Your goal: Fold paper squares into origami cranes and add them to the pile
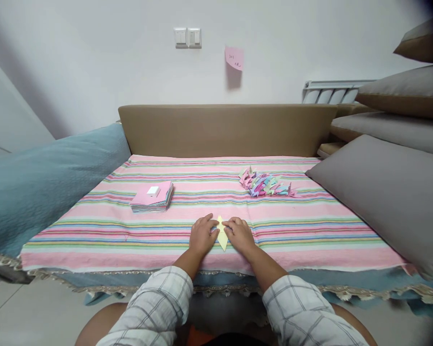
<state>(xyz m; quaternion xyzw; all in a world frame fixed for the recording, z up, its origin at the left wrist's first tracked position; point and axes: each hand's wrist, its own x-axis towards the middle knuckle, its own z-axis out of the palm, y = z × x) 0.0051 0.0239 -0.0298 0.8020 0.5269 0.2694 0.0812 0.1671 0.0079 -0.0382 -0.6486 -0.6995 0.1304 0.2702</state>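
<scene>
A small pale yellow folded paper (222,239), shaped like a narrow diamond, lies on the striped cloth near the front edge of the seat. My left hand (202,235) grips its left edge, thumb and fingertips pressed to the paper. On the opposite edge, my right hand (240,234) pinches it with thumb and forefinger. The fingertips cover parts of both sides of the paper, while its upper and lower points show. Beyond my right hand lies a row of folded paper pieces (263,184) in pink, purple, green and blue.
A stack of square coloured paper (152,197) with a small white block (153,191) on top stands to the left. The pink striped cloth (202,173) covers the seat. Grey cushions (389,187) pile up on the right; a blue-covered armrest (57,168) borders the left.
</scene>
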